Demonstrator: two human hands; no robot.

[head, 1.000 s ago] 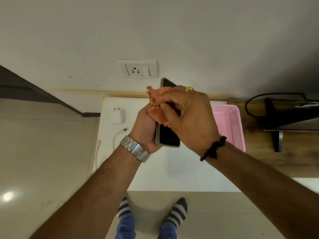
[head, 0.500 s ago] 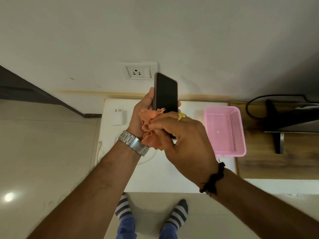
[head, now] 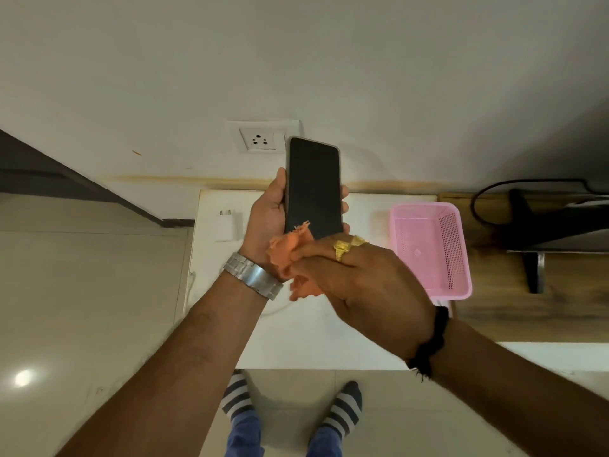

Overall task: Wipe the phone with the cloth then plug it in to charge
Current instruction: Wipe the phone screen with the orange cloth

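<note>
My left hand [head: 267, 219] grips a dark-screened phone [head: 313, 186] upright above the white table [head: 329, 331], thumb on its left edge and fingertips curled round the right edge. An orange cloth [head: 290, 252] is bunched in my right hand [head: 362, 282], which presses it against the phone's lower end. A white charger adapter [head: 226, 224] lies on the table to the left, and part of its white cable [head: 190, 285] runs along the table's left edge. A white wall socket [head: 262, 140] sits just left of the phone's top.
A pink plastic basket [head: 428, 249] stands on the table's right side. Beyond it, a wooden surface [head: 527, 308] carries a dark stand with a black cable [head: 494, 192]. Tiled floor [head: 82, 291] lies to the left. My striped socks [head: 342, 410] show below the table.
My right hand slid the cloth down the screen from the phone's top to its bottom end, uncovering the dark screen. The left hand raised the phone a little toward the socket.
</note>
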